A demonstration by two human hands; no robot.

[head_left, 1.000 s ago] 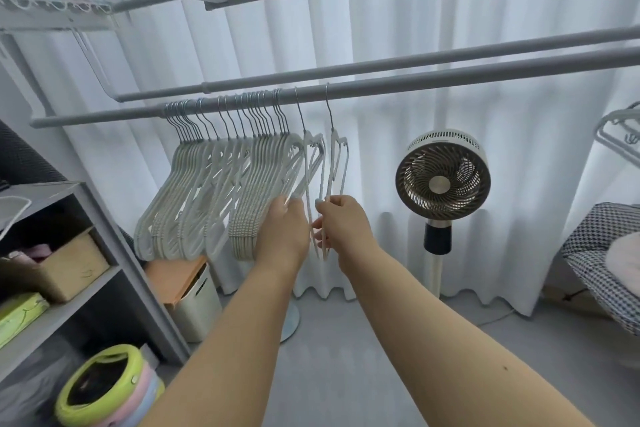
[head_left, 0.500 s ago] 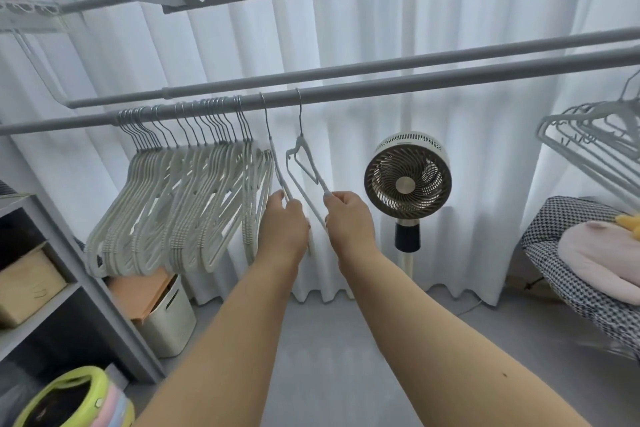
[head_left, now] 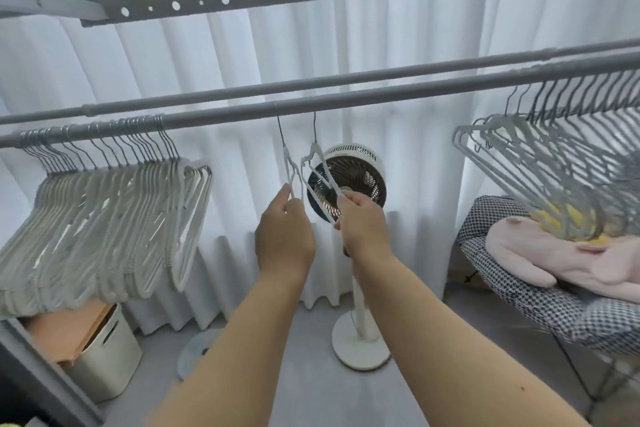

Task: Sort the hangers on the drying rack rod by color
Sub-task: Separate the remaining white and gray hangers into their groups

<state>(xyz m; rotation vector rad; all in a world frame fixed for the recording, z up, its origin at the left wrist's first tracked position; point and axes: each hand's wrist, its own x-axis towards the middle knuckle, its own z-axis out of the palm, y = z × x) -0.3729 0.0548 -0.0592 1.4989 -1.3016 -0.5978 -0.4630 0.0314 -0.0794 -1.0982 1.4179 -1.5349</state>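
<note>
No text, label, brand, number or sign can be read anywhere in this view.

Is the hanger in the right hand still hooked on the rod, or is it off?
Hooked on: the hanger pinched by the right hand has its hook over the rod.
</note>
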